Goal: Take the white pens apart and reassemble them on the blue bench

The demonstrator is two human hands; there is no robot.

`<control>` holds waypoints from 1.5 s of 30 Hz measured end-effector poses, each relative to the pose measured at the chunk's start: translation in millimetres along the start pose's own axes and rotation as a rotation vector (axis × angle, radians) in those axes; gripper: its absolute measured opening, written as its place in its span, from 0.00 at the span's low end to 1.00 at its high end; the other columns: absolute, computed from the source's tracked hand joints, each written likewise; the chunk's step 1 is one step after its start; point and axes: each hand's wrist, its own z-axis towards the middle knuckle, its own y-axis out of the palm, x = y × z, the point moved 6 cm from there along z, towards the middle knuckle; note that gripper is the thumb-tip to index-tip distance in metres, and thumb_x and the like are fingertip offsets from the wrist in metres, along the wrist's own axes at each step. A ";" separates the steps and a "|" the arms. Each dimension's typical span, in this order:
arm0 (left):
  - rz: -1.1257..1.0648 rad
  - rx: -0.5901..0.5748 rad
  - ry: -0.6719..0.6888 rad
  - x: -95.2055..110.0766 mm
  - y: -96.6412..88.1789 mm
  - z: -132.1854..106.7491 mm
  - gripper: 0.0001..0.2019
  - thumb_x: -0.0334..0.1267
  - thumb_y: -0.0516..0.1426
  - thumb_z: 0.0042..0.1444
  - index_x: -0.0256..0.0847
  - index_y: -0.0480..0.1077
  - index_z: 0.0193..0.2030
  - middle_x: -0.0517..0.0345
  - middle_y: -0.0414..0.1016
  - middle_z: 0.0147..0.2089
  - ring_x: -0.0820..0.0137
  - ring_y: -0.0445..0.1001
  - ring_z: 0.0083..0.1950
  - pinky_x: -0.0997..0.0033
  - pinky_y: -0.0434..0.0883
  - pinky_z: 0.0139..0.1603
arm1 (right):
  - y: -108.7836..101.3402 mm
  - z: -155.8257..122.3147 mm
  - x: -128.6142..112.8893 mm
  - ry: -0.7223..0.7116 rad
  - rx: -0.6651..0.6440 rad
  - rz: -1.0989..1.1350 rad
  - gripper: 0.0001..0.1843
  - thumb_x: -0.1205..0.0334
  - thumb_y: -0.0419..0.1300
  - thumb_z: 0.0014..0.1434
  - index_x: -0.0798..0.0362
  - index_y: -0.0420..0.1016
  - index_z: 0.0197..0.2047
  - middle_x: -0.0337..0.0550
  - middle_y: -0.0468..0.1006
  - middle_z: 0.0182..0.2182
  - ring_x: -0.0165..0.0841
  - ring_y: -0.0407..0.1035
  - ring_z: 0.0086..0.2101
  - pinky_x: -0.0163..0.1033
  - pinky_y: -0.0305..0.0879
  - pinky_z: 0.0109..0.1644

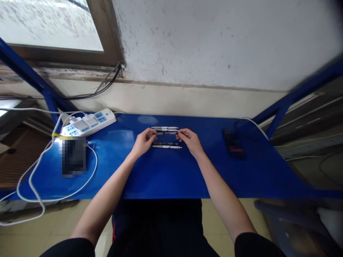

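- Pens [164,127]: four, laid parallel across the middle of the table, in two close pairs with a narrow gap between.
- Held pen [166,133]: dark and white, second from the far side, pinched at both ends. Can't tell if it's lifted off the table.
- Left hand [143,142]: fingers narrow, tips on the held pen's left end.
- Right hand [188,141]: fingers narrow, tips on its right end.
- Risk: end-only pinch on a slim barrel. Uneven pressure could let it slip or spin, then it could hit the white pen [164,127] just beyond it.
- Risk: hands sit over the near pair, dark pen [166,144] and white pen [166,147]. A low wrist or palm could nudge them out of line.
- Risk: round barrels on a smooth blue table [171,189] could roll if bumped. Near edge is well away, so a fall needs a long roll.
- White cable [34,178] loops around a pixelated dark block [73,156] on the left, well apart from the pens. Low snag risk unless the left arm swings wide.
- Power strip [88,123] sits at the far left edge, loaded with white plugs.
- Blurred dark object [233,144] lies on the right, out of reach of small moves.
- Farther off: blue steel frame [278,114], wall [203,43], window [48,25].
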 end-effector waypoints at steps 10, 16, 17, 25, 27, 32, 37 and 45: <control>-0.012 0.007 -0.028 -3.4 -0.6 0.6 0.14 0.47 0.51 0.61 0.39 0.70 0.37 0.58 0.74 0.28 0.71 0.71 0.28 0.73 0.67 0.31 | 1.5 -0.8 -3.7 0.012 -0.010 0.130 0.13 0.53 0.64 0.54 0.51 0.74 0.38 0.43 0.80 0.31 0.36 0.75 0.33 0.39 0.69 0.34; -0.069 -0.013 -0.023 1.6 0.5 -0.5 0.15 0.47 0.56 0.57 0.39 0.69 0.45 0.58 0.75 0.30 0.71 0.71 0.29 0.74 0.66 0.30 | 2.3 -0.7 -2.4 0.023 -0.023 0.168 0.12 0.54 0.65 0.54 0.50 0.75 0.38 0.43 0.81 0.32 0.35 0.75 0.34 0.39 0.69 0.35; -0.054 -0.024 -0.022 2.0 1.1 -0.6 0.14 0.47 0.56 0.58 0.38 0.70 0.42 0.58 0.75 0.30 0.71 0.71 0.29 0.74 0.65 0.30 | 2.5 -0.7 -2.5 0.024 -0.027 0.172 0.12 0.54 0.65 0.54 0.50 0.75 0.38 0.43 0.81 0.32 0.35 0.75 0.34 0.39 0.69 0.36; -0.099 0.017 -0.013 1.0 -1.6 0.5 0.14 0.47 0.57 0.56 0.39 0.69 0.43 0.59 0.74 0.29 0.72 0.70 0.29 0.75 0.63 0.30 | 3.6 -1.5 -4.8 0.024 -0.046 0.207 0.10 0.56 0.66 0.54 0.50 0.75 0.38 0.43 0.81 0.32 0.35 0.75 0.35 0.38 0.68 0.36; -0.094 0.025 -0.037 1.1 -2.5 0.7 0.13 0.48 0.56 0.57 0.39 0.70 0.38 0.59 0.73 0.28 0.72 0.69 0.27 0.75 0.62 0.29 | 4.7 -1.9 -5.4 0.019 -0.056 0.210 0.10 0.57 0.66 0.54 0.50 0.75 0.38 0.43 0.81 0.33 0.36 0.75 0.36 0.38 0.68 0.36; 0.010 0.090 -0.128 0.0 -9.1 -0.6 0.22 0.53 0.51 0.60 0.38 0.67 0.22 0.61 0.66 0.18 0.75 0.60 0.20 0.74 0.55 0.23 | 7.9 -3.0 -7.9 0.003 -0.068 0.180 0.10 0.56 0.65 0.53 0.50 0.75 0.39 0.43 0.81 0.33 0.36 0.75 0.36 0.38 0.67 0.35; -0.115 0.080 -0.106 -1.7 -6.6 0.2 0.17 0.52 0.56 0.57 0.38 0.71 0.31 0.59 0.71 0.22 0.74 0.66 0.24 0.74 0.61 0.27 | 6.2 -2.6 -9.5 -0.001 -0.052 0.172 0.10 0.56 0.65 0.54 0.50 0.76 0.38 0.43 0.81 0.32 0.35 0.74 0.34 0.38 0.67 0.35; -0.149 0.064 -0.083 -4.4 -6.2 1.8 0.14 0.48 0.58 0.56 0.38 0.72 0.32 0.59 0.72 0.24 0.73 0.67 0.25 0.74 0.61 0.27 | 4.5 -2.5 -9.5 0.000 -0.044 0.172 0.11 0.56 0.65 0.53 0.50 0.76 0.38 0.43 0.81 0.32 0.35 0.74 0.34 0.39 0.68 0.36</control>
